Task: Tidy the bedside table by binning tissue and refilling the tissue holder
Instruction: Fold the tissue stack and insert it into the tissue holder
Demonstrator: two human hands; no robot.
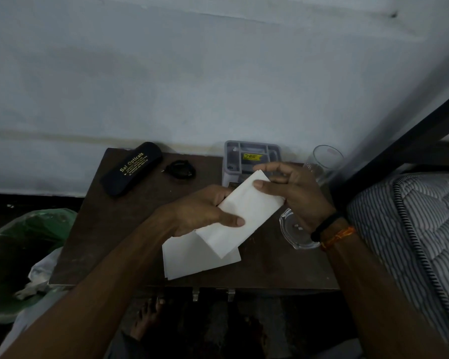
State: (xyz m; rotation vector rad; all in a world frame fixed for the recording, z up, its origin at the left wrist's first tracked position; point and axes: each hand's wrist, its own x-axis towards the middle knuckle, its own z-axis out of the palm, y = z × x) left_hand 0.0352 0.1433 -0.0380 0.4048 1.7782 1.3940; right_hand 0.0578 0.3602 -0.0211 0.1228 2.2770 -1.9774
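A folded stack of white tissues (246, 211) is held above the dark wooden bedside table (109, 229). My left hand (200, 212) grips its near left end, thumb on top. My right hand (293, 193) pinches its far right end. More white tissues (192, 257) lie flat on the table under the held stack. The grey tissue holder (252, 154) stands at the back against the wall, just beyond my right hand, with a yellow label inside. A bin lined with a green bag (36, 237) holding crumpled tissue (34, 283) sits left of the table.
A black spectacle case (131, 168) and a small black object (180, 169) lie at the table's back left. A clear drinking glass (325, 160) stands at the back right, a glass ashtray (293, 234) under my right wrist. A striped mattress (410, 229) borders the right.
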